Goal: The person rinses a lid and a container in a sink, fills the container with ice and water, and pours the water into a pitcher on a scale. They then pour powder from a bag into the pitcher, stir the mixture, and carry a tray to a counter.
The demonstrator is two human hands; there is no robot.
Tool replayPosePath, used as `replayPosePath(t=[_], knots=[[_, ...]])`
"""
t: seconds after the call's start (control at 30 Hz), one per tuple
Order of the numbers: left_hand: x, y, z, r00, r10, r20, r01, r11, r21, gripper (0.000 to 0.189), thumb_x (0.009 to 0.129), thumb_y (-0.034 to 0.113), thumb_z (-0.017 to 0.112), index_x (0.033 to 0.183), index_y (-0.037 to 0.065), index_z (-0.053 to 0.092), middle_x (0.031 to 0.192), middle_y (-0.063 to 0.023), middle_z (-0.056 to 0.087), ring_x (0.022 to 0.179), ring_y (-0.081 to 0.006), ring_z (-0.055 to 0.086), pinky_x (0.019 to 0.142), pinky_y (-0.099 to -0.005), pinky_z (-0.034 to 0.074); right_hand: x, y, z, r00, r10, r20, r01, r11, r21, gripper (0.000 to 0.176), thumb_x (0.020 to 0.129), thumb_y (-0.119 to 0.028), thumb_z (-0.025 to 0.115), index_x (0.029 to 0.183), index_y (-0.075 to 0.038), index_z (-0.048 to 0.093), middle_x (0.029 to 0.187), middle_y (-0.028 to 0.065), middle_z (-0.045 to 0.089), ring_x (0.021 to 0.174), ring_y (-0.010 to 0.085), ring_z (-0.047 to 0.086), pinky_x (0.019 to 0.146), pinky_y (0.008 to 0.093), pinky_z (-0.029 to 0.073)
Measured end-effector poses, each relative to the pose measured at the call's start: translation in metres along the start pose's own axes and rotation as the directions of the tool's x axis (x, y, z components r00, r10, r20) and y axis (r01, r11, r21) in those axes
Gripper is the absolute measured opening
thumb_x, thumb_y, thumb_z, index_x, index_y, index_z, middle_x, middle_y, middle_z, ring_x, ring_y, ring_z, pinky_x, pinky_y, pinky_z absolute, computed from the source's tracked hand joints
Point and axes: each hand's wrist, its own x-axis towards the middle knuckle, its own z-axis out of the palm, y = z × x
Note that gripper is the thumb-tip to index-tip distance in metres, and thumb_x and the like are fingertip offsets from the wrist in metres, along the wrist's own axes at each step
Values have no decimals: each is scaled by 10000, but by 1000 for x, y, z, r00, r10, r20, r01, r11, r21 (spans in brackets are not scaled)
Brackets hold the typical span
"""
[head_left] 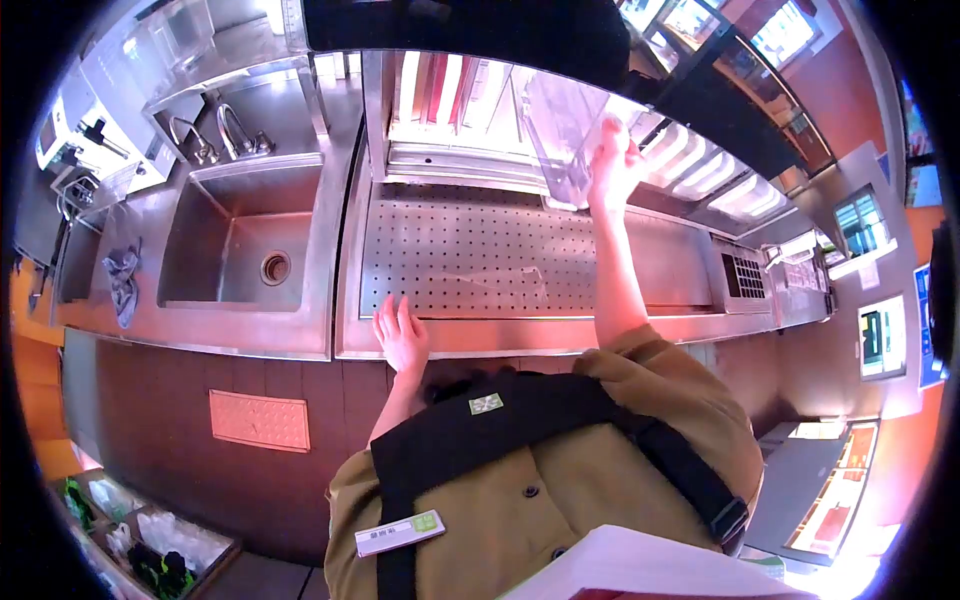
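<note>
My right hand is stretched forward over the far side of the counter, its fingers closed at the side of a clear plastic container. The container is tilted, and its lower end is just above the back of the perforated steel drain tray. Some of its outline is lost in the bright light behind it. Down at the counter's front edge, my left hand has its fingers apart and holds nothing.
To the left, a steel sink has a faucet behind it, and a dark cloth lies beside it. Pale lidded containers line the back right. A dark overhang spans the far side.
</note>
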Motion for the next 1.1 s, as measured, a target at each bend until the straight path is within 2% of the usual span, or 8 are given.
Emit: replayPosePath(t=[0.43, 0.6, 0.83, 0.87, 0.93, 0.97, 1.0, 1.1], knots=[[7, 7, 2, 998, -55, -36, 55, 999, -3, 350, 687, 5, 521, 1035, 37, 500, 1085, -148, 463, 979, -322, 457, 848, -436, 366, 80, 111, 80, 978, -173, -114, 167, 984, -63, 426, 710, -256, 600, 454, 40, 431, 410, 18, 384, 443, 92, 336, 418, 321, 299], [5, 15, 7, 993, -104, -52, 103, 995, -19, 359, 670, -16, 505, 1026, 26, 506, 1068, -158, 475, 948, -331, 471, 806, -434, 391, 105, 141, 109, 762, -535, -366, 545, 834, -84, 443, 755, -262, 566, 433, -9, 399, 410, 58, 424, 404, 132, 347, 404, 337, 300], [-1, 16, 8, 997, -73, -37, 76, 993, 88, 368, 707, 29, 526, 1071, 40, 475, 1107, -149, 464, 954, -345, 461, 813, -428, 374, 97, 136, 61, 924, -181, 337, 285, 913, -291, 482, 814, -450, 450, 708, 16, 517, 491, 174, 510, 504, 309, 561, 515, 395, 434], [-3, 19, 3, 992, -106, -73, 113, 988, 108, 365, 707, 32, 527, 1068, 38, 476, 1107, -151, 464, 963, -347, 461, 818, -431, 371, 94, 109, 28, 838, 59, 543, 273, 816, -510, 441, 820, -436, 456, 890, -10, 546, 779, 181, 597, 750, 298, 600, 661, 364, 461], [-25, 8, 13, 935, -220, -278, 262, 957, 124, 411, 717, 88, 546, 1114, 35, 453, 1161, -211, 417, 1045, -360, 415, 848, -453, 354, 89, 97, -71, 633, -230, 739, 691, 598, -405, 521, 790, -438, 502, 1163, -78, 454, 1181, 140, 454, 1040, 266, 489, 802, 357, 422], [-33, 20, 14, 884, -331, -329, 407, 892, 195, 453, 739, 121, 546, 1162, 37, 409, 1204, -241, 358, 1081, -379, 378, 866, -467, 341, 116, 95, -114, 317, -630, 709, 948, 186, -260, 491, 737, -355, 576, 1129, -76, 480, 1145, 127, 486, 1012, 270, 508, 783, 346, 434], [-41, 34, 19, 813, -435, -388, 547, 798, 252, 498, 760, 155, 545, 1210, 38, 366, 1246, -270, 299, 1116, -398, 340, 885, -480, 328, 156, 93, -146, 422, -403, 812, 896, 46, -443, 477, 700, -279, 598, 1117, -75, 488, 1144, 107, 489, 979, 248, 517, 754, 341, 446], [-56, 43, 59, 528, -801, -281, 823, 564, -60, 671, 849, 436, 395, 1342, 80, 112, 1341, -285, 65, 1216, -437, 179, 948, -502, 266, 265, 88, -234, 310, -113, 944, 915, -235, -328, 514, 737, -275, 584, 1191, -86, 434, 1179, 81, 463, 1006, 203, 493, 775, 308, 444]])
